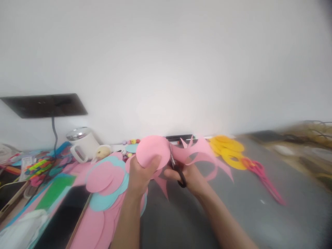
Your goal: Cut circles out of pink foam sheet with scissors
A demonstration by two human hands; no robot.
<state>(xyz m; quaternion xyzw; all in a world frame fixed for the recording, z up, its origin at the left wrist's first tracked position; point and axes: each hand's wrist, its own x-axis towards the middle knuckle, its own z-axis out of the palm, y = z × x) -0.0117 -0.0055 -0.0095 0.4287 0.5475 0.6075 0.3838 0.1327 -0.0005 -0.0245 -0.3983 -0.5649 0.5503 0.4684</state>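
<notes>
In the middle of the head view, my left hand (143, 172) pinches a round pink paper disc (152, 149), thumb on its near face. My right hand (187, 175) grips black-handled scissors (174, 162), whose blades stand upright at the disc's right edge. Curved pink paper scraps (201, 149) spread out behind and to the right of my right hand; whether they still join the disc is hidden. Left of my left hand lies a heap of cut pink circles (100, 175) and light blue circles (103, 201).
Yellow paper rings (228, 148) and pink scissors (266, 181) lie on the dark grey tabletop (178, 224) at right. A white lidded mug (84, 145) stands by the wall. Leftward are a dark flat panel (63, 218), green paper (55, 190) and a cord (54, 133).
</notes>
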